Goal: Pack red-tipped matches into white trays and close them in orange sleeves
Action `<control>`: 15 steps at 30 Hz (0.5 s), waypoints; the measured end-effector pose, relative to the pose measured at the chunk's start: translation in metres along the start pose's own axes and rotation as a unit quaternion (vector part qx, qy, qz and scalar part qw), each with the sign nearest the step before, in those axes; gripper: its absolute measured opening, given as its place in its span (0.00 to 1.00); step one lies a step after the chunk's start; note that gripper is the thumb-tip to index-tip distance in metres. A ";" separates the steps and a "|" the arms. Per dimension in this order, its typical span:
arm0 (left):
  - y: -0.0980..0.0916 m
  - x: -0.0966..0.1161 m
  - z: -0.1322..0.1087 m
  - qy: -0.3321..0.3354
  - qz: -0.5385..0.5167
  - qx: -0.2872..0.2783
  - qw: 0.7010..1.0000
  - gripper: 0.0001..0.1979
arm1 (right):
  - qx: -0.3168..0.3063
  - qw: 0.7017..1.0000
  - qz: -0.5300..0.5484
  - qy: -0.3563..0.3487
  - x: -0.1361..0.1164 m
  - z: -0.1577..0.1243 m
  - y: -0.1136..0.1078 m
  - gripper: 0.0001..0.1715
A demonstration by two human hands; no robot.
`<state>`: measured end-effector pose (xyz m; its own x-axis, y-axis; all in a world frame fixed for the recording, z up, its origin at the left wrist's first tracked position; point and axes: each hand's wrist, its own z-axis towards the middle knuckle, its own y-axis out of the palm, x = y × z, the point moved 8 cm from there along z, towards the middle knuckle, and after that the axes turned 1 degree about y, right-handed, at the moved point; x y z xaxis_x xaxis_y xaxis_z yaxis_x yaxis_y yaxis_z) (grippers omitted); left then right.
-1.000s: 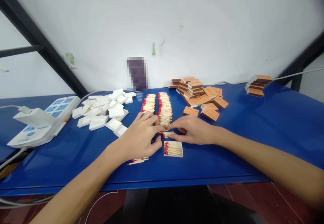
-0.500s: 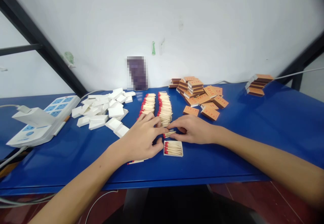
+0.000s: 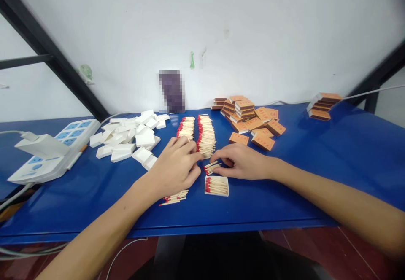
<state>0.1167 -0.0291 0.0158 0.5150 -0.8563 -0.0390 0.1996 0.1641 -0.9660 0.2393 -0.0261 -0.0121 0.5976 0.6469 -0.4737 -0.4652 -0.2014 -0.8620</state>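
Note:
Two rows of red-tipped matches (image 3: 205, 134) lie on the blue table (image 3: 316, 174). My left hand (image 3: 175, 168) rests palm down at their near end, fingers curled and touching the right row. My right hand (image 3: 242, 162) pinches a small bundle of matches (image 3: 211, 167) against the table. A white tray (image 3: 217, 186) filled with matches sits just in front of both hands. A few loose matches (image 3: 174, 197) lie under my left wrist.
A heap of empty white trays (image 3: 128, 138) lies at the left. Orange matchbox sleeves (image 3: 249, 119) are piled at the right, with a small stack (image 3: 322, 105) further right. A white and blue power strip (image 3: 50, 151) sits at the far left edge.
My left hand has drawn its thumb back from the filled tray and lifted a little, uncovering the loose matches under it. The small bundle by my right fingers has fanned out slightly.

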 end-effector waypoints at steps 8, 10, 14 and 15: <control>0.003 0.000 0.000 -0.006 0.009 -0.024 1.000 0.17 | -0.003 1.000 0.003 0.009 0.002 0.003 0.002 0.11; 0.003 -0.001 0.001 -0.007 0.006 -0.028 1.000 0.17 | -0.005 1.000 0.002 0.009 0.002 0.003 0.002 0.10; 0.005 -0.001 0.001 -0.007 0.005 -0.033 0.999 0.17 | -0.003 1.000 0.003 0.006 0.002 0.002 0.001 0.10; 0.005 -0.001 0.001 -0.008 0.003 -0.033 0.999 0.16 | -0.002 1.000 0.003 0.005 0.002 0.001 0.001 0.11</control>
<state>0.1180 -0.0272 0.0114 0.5286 -0.8479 -0.0411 0.1410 0.1354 -0.9807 0.2391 -0.0239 -0.0138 0.6015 0.6375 -0.4814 -0.4663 -0.2091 -0.8595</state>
